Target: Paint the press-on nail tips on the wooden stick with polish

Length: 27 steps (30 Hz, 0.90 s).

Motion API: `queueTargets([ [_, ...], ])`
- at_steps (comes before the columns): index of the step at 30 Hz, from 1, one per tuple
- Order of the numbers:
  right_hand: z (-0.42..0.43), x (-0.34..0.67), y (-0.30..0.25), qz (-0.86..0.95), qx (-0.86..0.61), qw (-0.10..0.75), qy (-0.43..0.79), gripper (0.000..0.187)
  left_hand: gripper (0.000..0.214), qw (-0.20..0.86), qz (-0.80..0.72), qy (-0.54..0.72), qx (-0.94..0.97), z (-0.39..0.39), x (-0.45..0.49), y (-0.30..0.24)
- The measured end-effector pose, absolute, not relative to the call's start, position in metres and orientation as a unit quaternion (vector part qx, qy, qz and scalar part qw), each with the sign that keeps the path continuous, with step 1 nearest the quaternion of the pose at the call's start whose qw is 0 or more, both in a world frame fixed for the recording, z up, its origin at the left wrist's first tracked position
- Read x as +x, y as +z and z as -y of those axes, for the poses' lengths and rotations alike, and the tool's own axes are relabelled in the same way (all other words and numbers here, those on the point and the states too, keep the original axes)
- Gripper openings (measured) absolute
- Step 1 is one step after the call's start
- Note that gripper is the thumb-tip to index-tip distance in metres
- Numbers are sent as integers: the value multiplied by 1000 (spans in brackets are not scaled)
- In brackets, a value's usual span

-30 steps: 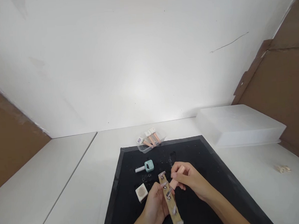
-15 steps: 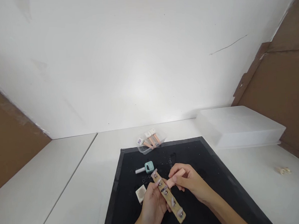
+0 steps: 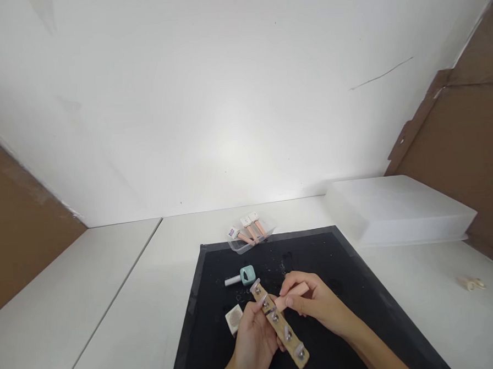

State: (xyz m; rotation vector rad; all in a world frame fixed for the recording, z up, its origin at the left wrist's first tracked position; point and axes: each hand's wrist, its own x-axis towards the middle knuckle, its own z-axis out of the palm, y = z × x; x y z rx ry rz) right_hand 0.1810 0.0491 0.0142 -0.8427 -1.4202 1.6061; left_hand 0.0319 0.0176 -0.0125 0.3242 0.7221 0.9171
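My left hand [image 3: 255,338] grips a wooden strip [image 3: 294,340] that carries a row of clear false nail tips on round metal studs. Pinched in my right hand [image 3: 314,299] is a pink nail polish brush [image 3: 300,289], its long cap pointing at the strip. The brush end reaches one of the upper nail tips, and whether it touches cannot be made out. Left of my left hand stands a white square bottle [image 3: 234,319] seen from above. Beyond the strip lies a teal nail polish bottle [image 3: 248,275] with a silver cap.
A clear plastic tray [image 3: 242,248] holds several white bottles with pink caps at the back of the black mat [image 3: 311,247]. To the right sits a translucent white box [image 3: 400,209]. Small cream pieces [image 3: 471,284] lie on the white table [image 3: 125,328] at far right.
The pink brush has tilted flatter in my right hand, its brush end staying close to the strip. The whole view has shifted slightly. My left hand keeps its hold on the strip.
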Motion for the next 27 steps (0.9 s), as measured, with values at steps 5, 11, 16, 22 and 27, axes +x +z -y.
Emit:
queueTargets([
  [5, -48, 181, 23, 581, -319, 409, 627, 20, 22, 826, -327, 435, 149, -19, 31, -15],
  [11, -48, 182, 25, 603, -314, 414, 606, 17, 23, 823, -326, 438, 154, -19, 31, -16],
  [16, -47, 183, 21, 615, -304, 416, 597, 15, 24, 823, -334, 435, 147, -18, 30, -13],
  [22, -48, 185, 18, 634, -299, 413, 581, 10, 23, 822, -334, 435, 155, -17, 31, -12],
  [27, -49, 185, 18, 646, -284, 419, 571, 6, 23, 825, -332, 432, 154, -19, 32, -13],
])
